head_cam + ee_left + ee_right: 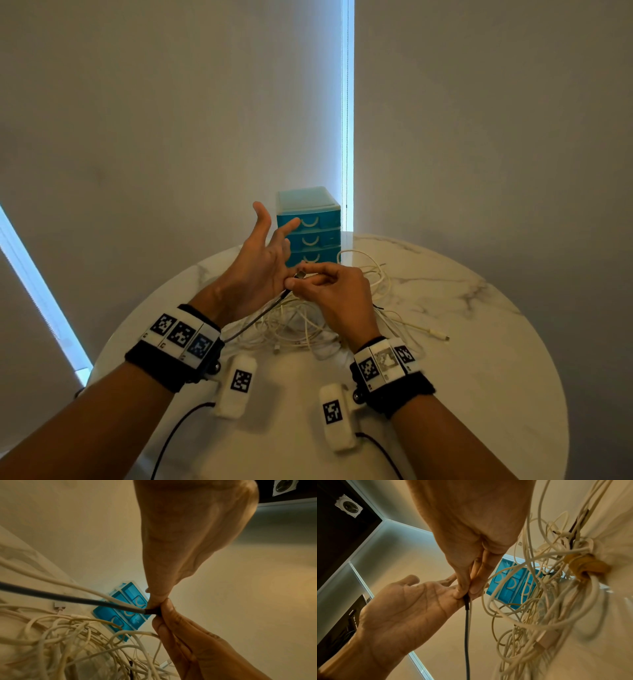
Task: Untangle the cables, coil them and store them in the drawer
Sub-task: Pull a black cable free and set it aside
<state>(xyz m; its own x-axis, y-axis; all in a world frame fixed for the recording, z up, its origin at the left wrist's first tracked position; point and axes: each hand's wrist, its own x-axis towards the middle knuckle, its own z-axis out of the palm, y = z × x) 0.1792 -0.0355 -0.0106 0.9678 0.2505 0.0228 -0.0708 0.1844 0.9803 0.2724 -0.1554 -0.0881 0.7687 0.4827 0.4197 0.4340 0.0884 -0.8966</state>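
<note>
The grey cable [260, 313] is running from the right hand [337, 296], which is pinching its plug, back toward the left wrist; the left hand [255, 263] is spreading open beside it. Left wrist: its long axis is trailing leftward over the white cable tangle [72, 642]. Right wrist: it is hanging straight below the pinch, the blue drawer unit [511, 586] lying beyond on the counter.

The head camera looks down from above at the round table [479, 308]. Each wrist camera looks up from very close under a hand. All three see the blue drawers [310, 236] and the cable pile [301, 325].
</note>
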